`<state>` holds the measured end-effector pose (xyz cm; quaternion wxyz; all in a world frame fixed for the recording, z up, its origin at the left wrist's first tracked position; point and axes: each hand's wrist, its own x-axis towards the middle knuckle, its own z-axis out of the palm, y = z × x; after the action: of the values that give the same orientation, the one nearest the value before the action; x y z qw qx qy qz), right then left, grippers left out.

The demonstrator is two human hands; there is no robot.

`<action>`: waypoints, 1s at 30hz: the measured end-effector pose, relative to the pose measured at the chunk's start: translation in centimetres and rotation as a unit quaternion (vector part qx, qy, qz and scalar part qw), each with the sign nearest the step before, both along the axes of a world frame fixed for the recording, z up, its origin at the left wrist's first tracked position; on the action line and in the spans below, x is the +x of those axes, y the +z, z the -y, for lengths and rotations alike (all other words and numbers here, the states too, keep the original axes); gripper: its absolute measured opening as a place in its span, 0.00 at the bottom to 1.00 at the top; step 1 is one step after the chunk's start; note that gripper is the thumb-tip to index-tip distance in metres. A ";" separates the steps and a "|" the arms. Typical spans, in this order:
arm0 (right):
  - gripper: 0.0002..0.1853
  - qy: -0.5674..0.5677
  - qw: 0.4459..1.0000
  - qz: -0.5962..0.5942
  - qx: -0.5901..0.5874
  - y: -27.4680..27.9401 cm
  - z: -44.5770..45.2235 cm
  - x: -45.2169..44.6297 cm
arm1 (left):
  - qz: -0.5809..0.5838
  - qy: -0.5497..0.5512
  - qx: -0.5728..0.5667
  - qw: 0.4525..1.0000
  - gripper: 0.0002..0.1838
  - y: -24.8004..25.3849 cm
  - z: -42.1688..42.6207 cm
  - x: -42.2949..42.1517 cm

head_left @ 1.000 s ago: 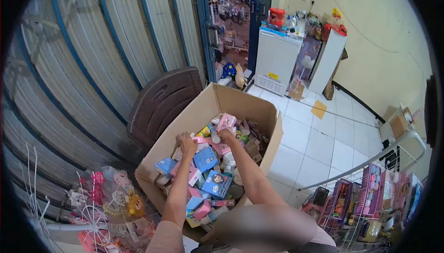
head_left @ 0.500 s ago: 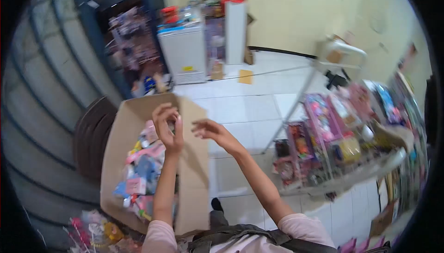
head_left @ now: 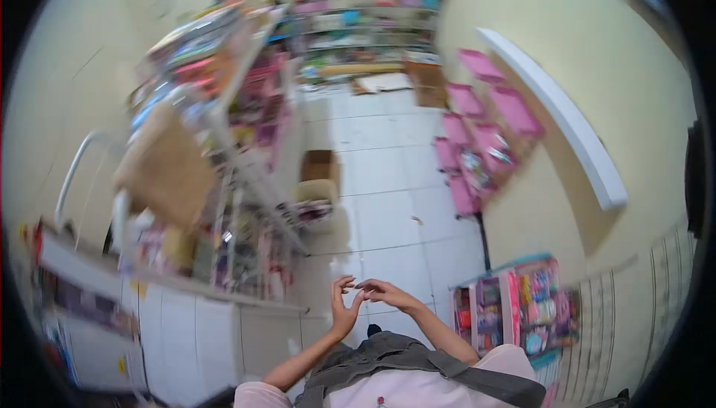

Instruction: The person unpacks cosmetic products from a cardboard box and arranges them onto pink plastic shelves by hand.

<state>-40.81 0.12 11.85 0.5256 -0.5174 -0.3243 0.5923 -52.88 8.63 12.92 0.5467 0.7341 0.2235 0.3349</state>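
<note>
Both hands empty as the view swings from the filled box to the shop aisle

Nearest, the left hand (head_left: 345, 312) and the right hand (head_left: 389, 295) are raised in front of the body, over the white floor (head_left: 388, 225). Their fingers are loosely bent and spread, with nothing visible in either; the fingertips almost meet, though whether they touch I cannot tell. A second ago both hands were down among the goods in a big cardboard box; now that box is out of view, so handling its contents appears, for this moment, to be interrupted.

The thing nearest the hands is a display rack (head_left: 510, 300) of bright packets, near on the right and apart from them. On the left, a wire rack (head_left: 257, 248) carries blurred wares, with a brown sheet (head_left: 165, 162) over its near end.

Further along, an open carton (head_left: 319, 162) stands on the floor beside that rack. Pink trays (head_left: 516, 110) hang along the right wall, below a long white shelf (head_left: 556, 113). At the far end, a brown carton (head_left: 427, 84) sits by loaded shelves (head_left: 362, 39), whose goods are too blurred to identify.
</note>
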 end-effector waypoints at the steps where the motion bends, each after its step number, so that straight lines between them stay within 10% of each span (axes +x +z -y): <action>1: 0.19 -0.081 0.996 0.016 -0.032 0.1 2.3 1.9 | -0.004 -0.045 -0.003 0.999 0.17 -0.5 0.8 2.6; 10: 0.15 -0.583 0.809 -0.025 -0.078 -3.0 14.9 9.1 | -0.050 -0.187 -0.244 0.950 0.18 -4.7 4.7 19.0; 19: 0.13 -0.627 0.761 -0.119 -0.118 -6.5 10.5 15.8 | -0.200 -0.178 -0.272 0.924 0.17 -10.7 -2.3 31.3; 30: 0.14 -0.648 0.755 0.010 -0.101 -4.6 5.7 41.0 | -0.117 -0.265 -0.114 0.950 0.19 -11.3 -6.8 54.6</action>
<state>0.22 -5.58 7.23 0.7248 -0.6601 0.1448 0.1341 1.68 15.45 1.57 0.6657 0.7339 0.1202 0.0616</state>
